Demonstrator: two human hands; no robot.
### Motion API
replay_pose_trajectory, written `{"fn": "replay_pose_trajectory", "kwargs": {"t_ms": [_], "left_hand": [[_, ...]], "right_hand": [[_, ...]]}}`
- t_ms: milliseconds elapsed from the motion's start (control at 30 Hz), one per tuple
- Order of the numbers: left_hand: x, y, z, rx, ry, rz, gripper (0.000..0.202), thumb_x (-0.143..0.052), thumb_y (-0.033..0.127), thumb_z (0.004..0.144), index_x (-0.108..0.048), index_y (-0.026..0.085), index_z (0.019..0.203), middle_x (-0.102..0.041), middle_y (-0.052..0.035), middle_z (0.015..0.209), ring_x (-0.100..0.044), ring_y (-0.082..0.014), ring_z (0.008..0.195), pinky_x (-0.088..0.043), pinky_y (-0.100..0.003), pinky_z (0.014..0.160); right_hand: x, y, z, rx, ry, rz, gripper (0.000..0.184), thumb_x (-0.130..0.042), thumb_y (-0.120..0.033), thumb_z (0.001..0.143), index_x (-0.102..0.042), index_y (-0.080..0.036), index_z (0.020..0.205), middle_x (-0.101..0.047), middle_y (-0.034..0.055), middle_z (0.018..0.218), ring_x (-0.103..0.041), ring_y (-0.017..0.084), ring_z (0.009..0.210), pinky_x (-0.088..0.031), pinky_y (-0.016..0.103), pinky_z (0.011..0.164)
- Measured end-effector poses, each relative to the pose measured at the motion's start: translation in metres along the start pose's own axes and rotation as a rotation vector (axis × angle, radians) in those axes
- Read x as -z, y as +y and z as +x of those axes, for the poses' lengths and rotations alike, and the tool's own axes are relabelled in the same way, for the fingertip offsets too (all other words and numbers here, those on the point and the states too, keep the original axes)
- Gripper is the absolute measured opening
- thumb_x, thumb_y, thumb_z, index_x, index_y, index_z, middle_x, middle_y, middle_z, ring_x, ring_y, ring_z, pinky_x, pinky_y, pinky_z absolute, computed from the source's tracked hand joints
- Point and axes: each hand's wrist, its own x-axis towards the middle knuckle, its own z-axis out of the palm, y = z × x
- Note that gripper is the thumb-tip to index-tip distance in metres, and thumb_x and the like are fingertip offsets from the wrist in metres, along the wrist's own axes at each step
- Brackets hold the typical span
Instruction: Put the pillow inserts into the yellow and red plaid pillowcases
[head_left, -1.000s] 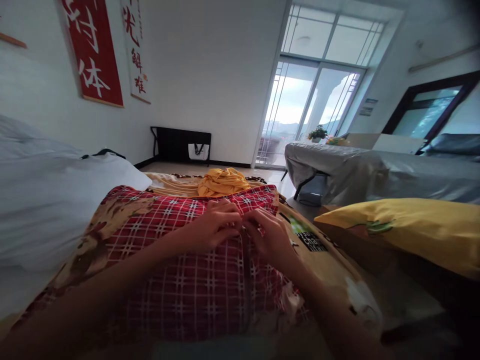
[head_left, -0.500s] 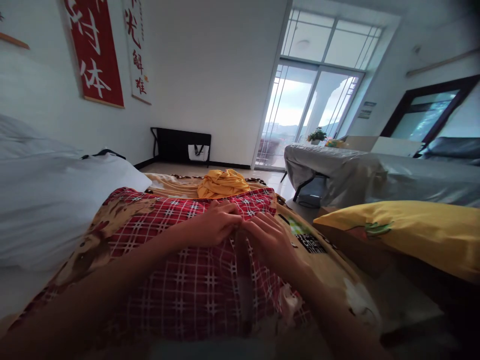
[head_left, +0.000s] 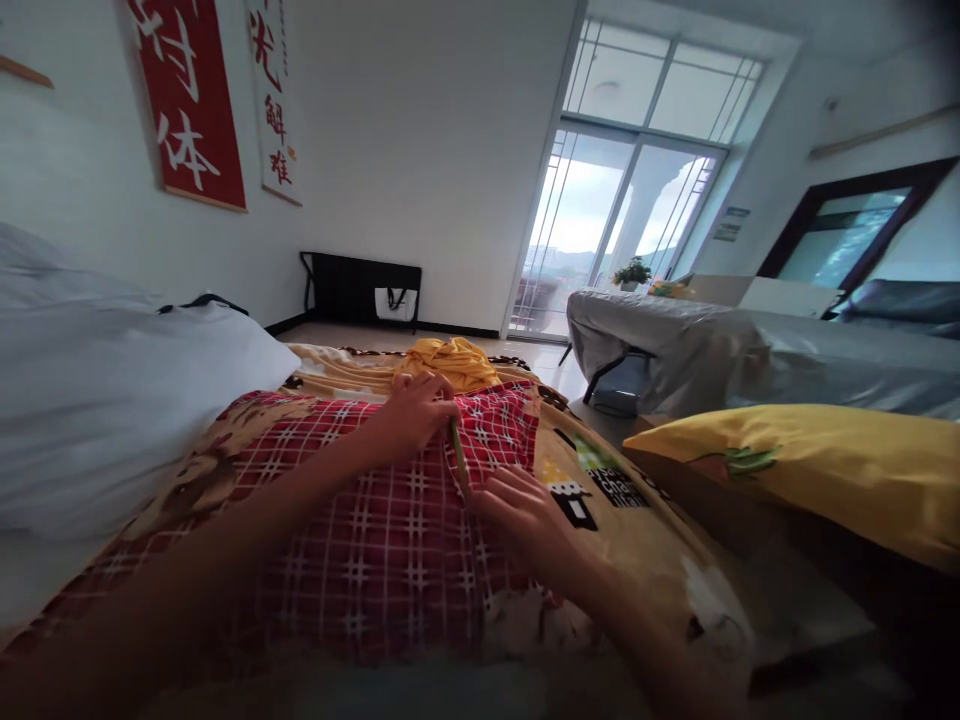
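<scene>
Right hand [head_left: 521, 510] has drawn back along the opening [head_left: 459, 462] of the plaid cover [head_left: 367, 540].

The red plaid cover [head_left: 375, 540] is matt cloth.

Just past the grip lies a bunched-up yellow cloth [head_left: 454, 362]. Left of the grip is a puffy white heap [head_left: 120, 390], maybe bedding. Right of the grip is a yellow pillow [head_left: 825, 455]. Far beyond the grip are a white tote bag [head_left: 386, 306] and glass doors [head_left: 585, 205].
</scene>
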Motion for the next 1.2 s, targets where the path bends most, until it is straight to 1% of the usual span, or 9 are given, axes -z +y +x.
{"fn": "replay_pose_trajectory", "kwargs": {"t_ms": [100, 200, 267, 333, 400, 600, 800, 967, 1200], "left_hand": [[-0.006, 0.007, -0.002, 0.018, -0.026, 0.021, 0.023, -0.045, 0.011, 0.087, -0.066, 0.020, 0.092, -0.056, -0.0097, 0.117, -0.048, -0.0275, 0.107, -0.028, -0.045, 0.088], [-0.004, 0.027, -0.006, -0.120, -0.122, -0.095, 0.026, -0.044, 0.007, 0.085, -0.066, 0.020, 0.092, -0.056, -0.0078, 0.122, -0.047, -0.0251, 0.113, -0.029, -0.043, 0.093], [-0.001, 0.040, -0.009, -0.204, -0.234, -0.206, 0.022, -0.045, 0.009, 0.086, -0.065, 0.019, 0.089, -0.061, -0.0051, 0.112, -0.051, -0.0205, 0.107, -0.031, -0.039, 0.095], [0.001, 0.049, -0.012, -0.204, -0.316, -0.267, 0.018, -0.045, 0.013, 0.088, -0.062, 0.017, 0.082, -0.063, -0.0036, 0.098, -0.054, -0.0175, 0.098, -0.033, -0.036, 0.095], [-0.001, 0.052, -0.013, -0.186, -0.345, -0.288, 0.019, -0.044, 0.013, 0.088, -0.059, 0.016, 0.078, -0.063, -0.0032, 0.091, -0.055, -0.0165, 0.093, -0.035, -0.036, 0.093], [-0.007, 0.050, -0.017, -0.172, -0.322, -0.261, 0.010, -0.050, 0.008, 0.078, -0.058, 0.015, 0.078, -0.062, -0.0040, 0.091, -0.055, -0.0177, 0.090, -0.037, -0.036, 0.089], [-0.024, 0.033, -0.020, -0.254, -0.307, -0.102, 0.017, -0.047, 0.007, 0.085, -0.061, 0.016, 0.089, -0.065, -0.0033, 0.097, -0.058, -0.0160, 0.091, -0.035, -0.034, 0.093], [-0.045, 0.013, -0.015, -0.314, -0.214, -0.022, 0.015, -0.052, 0.017, 0.091, -0.061, 0.017, 0.079, -0.065, 0.0008, 0.084, -0.057, -0.0141, 0.084, -0.032, -0.033, 0.095], [-0.046, 0.002, -0.014, -0.382, -0.129, 0.072, 0.013, -0.053, 0.019, 0.090, -0.060, 0.017, 0.079, -0.065, 0.0005, 0.080, -0.057, -0.0143, 0.081, -0.031, -0.032, 0.088]], "right_hand": [[-0.001, 0.000, -0.006, -0.024, 0.020, 0.036, 0.022, -0.038, -0.017, 0.097, -0.058, -0.017, 0.087, -0.058, 0.0021, 0.073, -0.045, 0.015, 0.069, -0.036, 0.029, 0.064], [0.001, 0.000, -0.007, -0.017, 0.008, -0.014, 0.024, -0.035, -0.015, 0.097, -0.056, -0.017, 0.086, -0.059, 0.0029, 0.075, -0.045, 0.015, 0.070, -0.035, 0.030, 0.066], [0.004, 0.000, -0.006, -0.001, -0.003, -0.053, 0.024, -0.035, -0.015, 0.097, -0.055, -0.016, 0.084, -0.060, 0.0037, 0.078, -0.046, 0.015, 0.072, -0.035, 0.030, 0.067], [0.006, 0.001, -0.005, 0.001, -0.006, -0.073, 0.025, -0.034, -0.016, 0.098, -0.054, -0.017, 0.082, -0.060, 0.0036, 0.079, -0.046, 0.015, 0.072, -0.034, 0.030, 0.068], [0.006, 0.002, -0.005, 0.000, -0.015, -0.091, 0.026, -0.034, -0.015, 0.098, -0.053, -0.017, 0.081, -0.060, 0.0032, 0.078, -0.046, 0.015, 0.072, -0.033, 0.030, 0.068], [0.002, 0.002, -0.006, 0.010, -0.027, -0.118, 0.025, -0.036, -0.017, 0.098, -0.055, -0.017, 0.083, -0.062, 0.0034, 0.081, -0.047, 0.016, 0.075, -0.034, 0.031, 0.069], [-0.014, 0.009, -0.009, 0.024, -0.031, -0.183, 0.017, -0.045, -0.019, 0.096, -0.058, -0.016, 0.085, -0.064, 0.0038, 0.081, -0.049, 0.017, 0.075, -0.036, 0.031, 0.071], [-0.027, 0.016, -0.008, -0.055, -0.030, -0.152, 0.019, -0.047, -0.024, 0.096, -0.057, -0.017, 0.082, -0.061, 0.0035, 0.076, -0.047, 0.016, 0.069, -0.035, 0.029, 0.067], [-0.026, 0.008, -0.012, -0.125, -0.057, 0.020, 0.020, -0.039, -0.016, 0.095, -0.053, -0.019, 0.081, -0.058, 0.0033, 0.075, -0.046, 0.016, 0.070, -0.036, 0.029, 0.066]]}}
